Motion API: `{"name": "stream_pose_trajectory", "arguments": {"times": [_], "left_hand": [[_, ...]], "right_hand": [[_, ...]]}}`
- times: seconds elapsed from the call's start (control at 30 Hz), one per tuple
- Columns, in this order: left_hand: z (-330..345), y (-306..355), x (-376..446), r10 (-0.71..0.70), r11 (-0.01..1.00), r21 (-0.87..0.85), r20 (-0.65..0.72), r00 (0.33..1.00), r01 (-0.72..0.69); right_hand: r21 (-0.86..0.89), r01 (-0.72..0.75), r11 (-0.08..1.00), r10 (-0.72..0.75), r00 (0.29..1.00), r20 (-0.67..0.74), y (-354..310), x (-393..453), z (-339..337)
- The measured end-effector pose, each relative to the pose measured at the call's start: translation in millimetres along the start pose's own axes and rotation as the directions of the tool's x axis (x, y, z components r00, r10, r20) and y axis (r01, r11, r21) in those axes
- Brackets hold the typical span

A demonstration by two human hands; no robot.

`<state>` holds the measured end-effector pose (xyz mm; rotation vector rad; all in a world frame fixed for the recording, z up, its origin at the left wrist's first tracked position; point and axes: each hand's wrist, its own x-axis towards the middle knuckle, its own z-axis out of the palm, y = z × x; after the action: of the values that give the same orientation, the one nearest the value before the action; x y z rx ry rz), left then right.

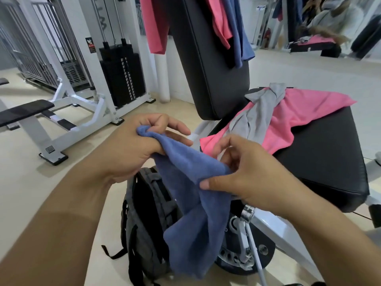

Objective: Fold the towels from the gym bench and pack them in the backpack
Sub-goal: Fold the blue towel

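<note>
A blue towel point(193, 207) hangs between my hands above the floor. My left hand point(132, 147) grips one upper corner in a fist. My right hand point(243, 174) pinches the towel's other upper edge between thumb and fingers. Below the towel, a dark grey backpack point(146, 221) stands open on the floor against the bench. On the black bench seat point(321, 157) lie a pink towel point(299, 118) and a grey towel point(259, 112) on top of it. Over the upright backrest point(208, 65) hang another pink towel point(154, 23) and a blue towel point(241, 36).
A white cable machine with a black weight stack point(121, 73) stands to the left, with a flat black bench point(22, 112) before it. The bench's white frame and a chrome knob point(247, 211) sit just under my right wrist. A mirror at the far right reflects the room.
</note>
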<state>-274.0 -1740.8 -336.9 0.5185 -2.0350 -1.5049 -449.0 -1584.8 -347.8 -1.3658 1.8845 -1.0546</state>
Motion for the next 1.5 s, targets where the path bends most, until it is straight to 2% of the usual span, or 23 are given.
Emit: {"name": "stream_pose_trajectory", "arguments": {"times": [0.07, 0.1, 0.2, 0.27, 0.33, 0.37, 0.4, 0.43, 0.47, 0.5, 0.57, 0.7, 0.8, 0.87, 0.97, 1.07, 1.23, 1.3, 1.37, 1.4, 1.43, 1.47, 1.5], "left_hand": [[-0.3, 1.1, -0.3, 0.04, 0.996, 0.08, -0.037, 0.999, -0.037], [-0.2, 0.7, -0.5, 0.049, 0.996, 0.081, -0.051, 0.998, -0.045], [-2.0, -4.9, 1.7, 0.061, 0.991, 0.127, -0.138, 0.989, -0.044], [-3.3, -8.2, 3.5, 0.048, 0.984, 0.18, -0.236, 0.971, -0.005], [-6.6, -15.8, 4.0, -0.02, 0.973, 0.215, -0.292, 0.956, 0.086], [-8.1, -18.7, 3.1, -0.116, 0.97, 0.177, -0.259, 0.959, 0.165], [-6.7, -20.3, 1.7, -0.242, 0.963, 0.083, -0.153, 0.958, 0.256], [-2.8, -17.8, -0.8, -0.374, 0.927, -0.014, 0.024, 0.927, 0.374], [0.8, -15.9, -3.3, -0.445, 0.887, -0.056, 0.161, 0.881, 0.458], [4.9, -15.3, -5.8, -0.455, 0.867, -0.085, 0.268, 0.849, 0.491], [14.5, -15.0, -7.1, -0.373, 0.898, -0.128, 0.287, 0.882, 0.422], [21.0, -18.8, -2.0, -0.229, 0.937, -0.253, 0.084, 0.97, 0.243], [20.2, -24.9, 3.6, -0.146, 0.953, -0.284, -0.132, 0.98, 0.104], [20.7, -27.2, 8.1, -0.09, 0.97, -0.242, -0.283, 0.955, 0.019], [15.9, -32.5, 14.1, -0.025, 0.989, -0.142, -0.458, 0.889, -0.045], [9.5, -42.4, 19.2, -0.08, 0.982, -0.185, -0.519, 0.851, -0.021], [5.6, -52.2, 29.6, -0.096, 0.974, -0.22, -0.62, 0.778, -0.055], [4.4, -53.0, 34.1, -0.093, 0.975, -0.212, -0.664, 0.742, -0.068], [3.1, -57.6, 39.5, -0.109, 0.976, -0.212, -0.7, 0.705, -0.059], [3.7, -61.1, 42.4, -0.125, 0.976, -0.214, -0.702, 0.702, -0.04], [6.3, -63.8, 45.1, -0.146, 0.975, -0.222, -0.684, 0.715, -0.014], [12.1, -65.1, 47.4, -0.162, 0.973, -0.231, -0.65, 0.743, 0.011], [19.8, -66.3, 49.8, -0.166, 0.973, -0.229, -0.614, 0.772, 0.028]], "right_hand": [[-0.185, 0.029, 0.982, -0.011, 0.995, 0.097, -1.5, -1.1, -0.8], [-0.203, 0.037, 0.979, -0.004, 0.987, 0.159, -2.5, -1.9, 0.5], [-0.104, 0.053, 0.993, -0.016, 0.944, 0.33, -6.7, -4.4, 5.4], [-0.014, 0.051, 0.999, -0.045, 0.95, 0.308, -8.2, -5.1, 5.9], [0.134, 0.047, 0.99, -0.074, 0.975, 0.209, -9.9, -5.9, 4.6], [0.194, 0.062, 0.979, -0.094, 0.982, 0.162, -11.0, -6.4, 3.3], [0.23, 0.083, 0.97, -0.116, 0.985, 0.131, -13.2, -6.8, 2.5], [0.253, 0.104, 0.962, -0.139, 0.983, 0.123, -14.6, -6.8, 2.3], [0.267, 0.124, 0.956, -0.164, 0.977, 0.132, -16.1, -7.3, 1.8], [0.266, 0.138, 0.954, -0.182, 0.972, 0.149, -16.8, -7.3, 1.9], [0.238, 0.157, 0.958, -0.201, 0.965, 0.171, -18.7, -7.3, 3.8], [0.185, 0.125, 0.975, -0.15, 0.98, 0.13, -20.4, -7.7, 6.7], [0.144, 0.041, 0.989, -0.064, 0.985, 0.158, -14.8, -6.1, 2.6], [0.182, -0.048, 0.982, -0.002, 0.965, 0.261, -13.4, -7.9, -1.6], [0.294, -0.115, 0.949, -0.001, 0.929, 0.37, -10.5, -12.3, -12.1], [0.362, -0.203, 0.91, 0.032, 0.903, 0.428, -3.2, -15.0, -31.9], [0.334, -0.314, 0.889, 0.128, 0.87, 0.476, 3.4, -25.0, -86.5], [0.265, -0.353, 0.897, 0.171, 0.832, 0.528, 1.5, -28.9, -114.9], [0.088, -0.363, 0.928, 0.286, 0.842, 0.457, 3.7, -27.7, -141.4], [0.011, -0.394, 0.919, 0.37, 0.872, 0.322, 5.7, -23.8, -151.6], [-0.052, -0.407, 0.912, 0.41, 0.904, 0.12, 10.3, -17.0, -161.1], [-0.113, -0.399, 0.91, 0.389, 0.916, -0.1, 12.2, -8.5, -165.7], [-0.168, -0.382, 0.909, 0.321, 0.897, -0.303, 15.7, 2.3, -167.2]]}}
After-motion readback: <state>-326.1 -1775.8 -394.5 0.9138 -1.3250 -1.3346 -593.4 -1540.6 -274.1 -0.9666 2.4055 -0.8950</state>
